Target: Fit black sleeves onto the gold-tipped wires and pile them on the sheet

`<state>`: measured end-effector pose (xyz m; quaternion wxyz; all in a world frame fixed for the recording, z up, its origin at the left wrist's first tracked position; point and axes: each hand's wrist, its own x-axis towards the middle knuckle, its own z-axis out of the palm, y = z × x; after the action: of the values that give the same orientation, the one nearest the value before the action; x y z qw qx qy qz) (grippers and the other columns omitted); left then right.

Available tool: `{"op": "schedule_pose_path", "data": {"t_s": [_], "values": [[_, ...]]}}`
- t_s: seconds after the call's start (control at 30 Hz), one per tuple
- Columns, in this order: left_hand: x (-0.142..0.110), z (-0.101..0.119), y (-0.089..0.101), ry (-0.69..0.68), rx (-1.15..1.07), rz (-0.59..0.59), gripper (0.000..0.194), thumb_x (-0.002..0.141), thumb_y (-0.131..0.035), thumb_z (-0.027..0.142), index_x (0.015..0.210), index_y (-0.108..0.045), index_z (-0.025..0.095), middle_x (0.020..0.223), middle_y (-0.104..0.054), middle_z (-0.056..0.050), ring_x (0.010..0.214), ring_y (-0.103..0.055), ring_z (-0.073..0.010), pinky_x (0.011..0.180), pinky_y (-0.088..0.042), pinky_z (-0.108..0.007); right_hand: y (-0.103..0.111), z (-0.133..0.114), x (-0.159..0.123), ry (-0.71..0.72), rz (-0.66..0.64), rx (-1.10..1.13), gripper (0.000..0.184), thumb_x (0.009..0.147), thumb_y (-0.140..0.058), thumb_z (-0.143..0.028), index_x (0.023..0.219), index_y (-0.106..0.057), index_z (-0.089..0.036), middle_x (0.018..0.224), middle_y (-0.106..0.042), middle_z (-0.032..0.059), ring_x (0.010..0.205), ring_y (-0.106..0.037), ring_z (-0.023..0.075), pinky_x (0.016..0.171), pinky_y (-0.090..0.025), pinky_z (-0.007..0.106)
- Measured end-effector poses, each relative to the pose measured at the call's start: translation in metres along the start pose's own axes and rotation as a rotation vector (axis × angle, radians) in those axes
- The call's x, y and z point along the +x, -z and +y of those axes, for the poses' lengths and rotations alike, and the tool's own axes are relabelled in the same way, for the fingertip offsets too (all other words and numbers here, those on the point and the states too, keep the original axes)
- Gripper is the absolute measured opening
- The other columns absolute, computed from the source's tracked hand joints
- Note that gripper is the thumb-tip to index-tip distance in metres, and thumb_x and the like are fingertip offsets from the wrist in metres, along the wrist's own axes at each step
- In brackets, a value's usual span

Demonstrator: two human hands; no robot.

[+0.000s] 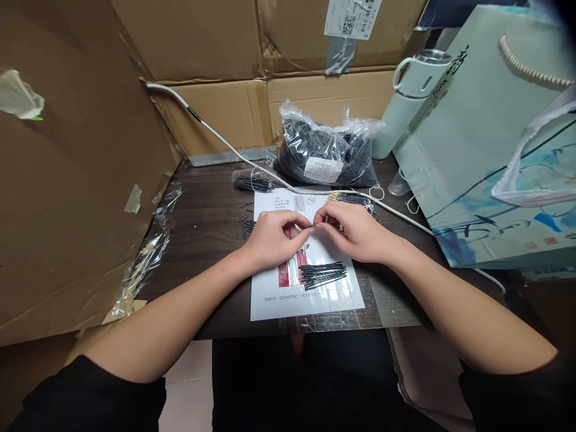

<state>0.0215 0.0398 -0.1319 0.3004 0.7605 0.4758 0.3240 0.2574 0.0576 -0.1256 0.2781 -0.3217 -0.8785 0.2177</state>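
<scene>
My left hand and my right hand meet over a white printed sheet on a dark wooden table. Both pinch the ends of one thin black pin-like piece held level between them. Just below my hands a small fan of the same thin black pieces lies on the sheet next to a red mark. A few more loose black pieces lie on the table left of my left hand, and a bundle with light tips lies behind my right hand.
A clear plastic bag full of black pieces stands at the back. A white cable crosses the table. A pale flask and a light paper gift bag stand right. Cardboard boxes wall in the left and back.
</scene>
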Motion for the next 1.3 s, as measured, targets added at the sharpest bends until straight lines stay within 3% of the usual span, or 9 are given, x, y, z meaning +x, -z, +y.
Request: {"op": "schedule_pose_path", "data": {"t_s": [0.13, 0.3, 0.5, 0.77, 1.3], "values": [[0.004, 0.001, 0.01, -0.051, 0.077, -0.021, 0.027, 0.077, -0.076, 0.02, 0.103, -0.08, 0.017, 0.077, -0.073, -0.001, 0.065, -0.06, -0.0131, 0.071, -0.049, -0.029, 0.001, -0.003, 0.0, 0.002, -0.021, -0.004, 0.007, 0.102, -0.056, -0.015, 0.1, -0.061, -0.019, 0.097, -0.068, 0.0073, 0.088, -0.061, 0.022, 0.08, -0.047, 0.035], [0.014, -0.006, 0.035, -0.04, 0.182, -0.108, 0.024, 0.071, -0.065, 0.012, 0.089, -0.08, 0.017, 0.076, -0.073, -0.001, 0.063, -0.057, -0.0129, 0.066, -0.044, -0.028, 0.0, -0.009, 0.0, 0.042, -0.12, 0.004, 0.01, 0.104, -0.057, -0.018, 0.097, -0.064, -0.02, 0.094, -0.067, 0.0077, 0.093, -0.06, 0.0246, 0.086, -0.047, 0.039], [0.019, -0.007, 0.059, -0.041, 0.291, -0.339, 0.014, 0.068, -0.065, 0.011, 0.076, -0.075, 0.018, 0.07, -0.07, 0.0, 0.062, -0.054, -0.0123, 0.061, -0.039, -0.026, -0.007, -0.012, -0.002, 0.04, -0.272, 0.052, 0.012, 0.102, -0.059, -0.011, 0.098, -0.067, -0.018, 0.094, -0.069, 0.0069, 0.088, -0.061, 0.0221, 0.083, -0.047, 0.036], [0.018, -0.001, 0.072, -0.032, 0.347, -0.615, 0.007, 0.071, -0.065, 0.017, 0.07, -0.072, 0.018, 0.066, -0.063, 0.002, 0.06, -0.051, -0.0108, 0.059, -0.037, -0.026, -0.003, -0.019, -0.004, 0.031, -0.381, 0.065, 0.009, 0.101, -0.063, -0.014, 0.1, -0.072, -0.016, 0.099, -0.071, 0.0081, 0.087, -0.063, 0.0205, 0.081, -0.047, 0.034], [0.017, -0.003, 0.071, 0.019, 0.341, -0.612, 0.007, 0.07, -0.069, 0.019, 0.066, -0.074, 0.018, 0.061, -0.065, 0.002, 0.055, -0.052, -0.011, 0.055, -0.035, -0.026, 0.005, -0.031, -0.005, 0.028, -0.486, 0.148, 0.013, 0.1, -0.063, -0.011, 0.097, -0.075, -0.016, 0.088, -0.075, 0.0055, 0.076, -0.064, 0.0176, 0.073, -0.045, 0.032]]}}
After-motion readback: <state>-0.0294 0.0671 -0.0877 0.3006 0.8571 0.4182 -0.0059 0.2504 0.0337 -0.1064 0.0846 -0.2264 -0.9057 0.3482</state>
